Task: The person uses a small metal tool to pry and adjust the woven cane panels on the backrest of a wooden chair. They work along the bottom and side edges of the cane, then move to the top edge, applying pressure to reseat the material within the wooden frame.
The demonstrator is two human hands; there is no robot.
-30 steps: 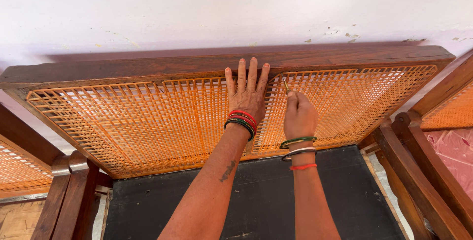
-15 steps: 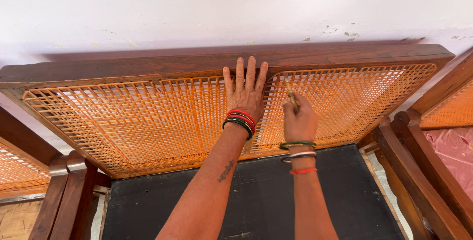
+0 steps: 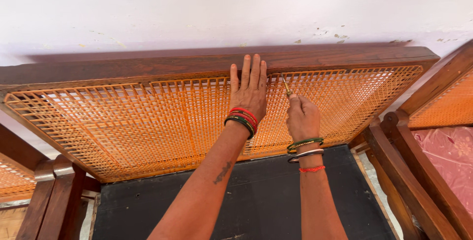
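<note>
Head view: since a second ago my right hand (image 3: 302,118) has risen a little, and the thin tool (image 3: 286,86) now shows above it, its tip up near the top rail (image 3: 148,67). My left hand (image 3: 249,93) has hardly moved. Its fingers (image 3: 246,70) lie flat and close together on the orange cane panel (image 3: 148,121), tips reaching onto the rail. My right fingers are curled tight around the tool, just beside the left hand, its point against the cane.
</note>
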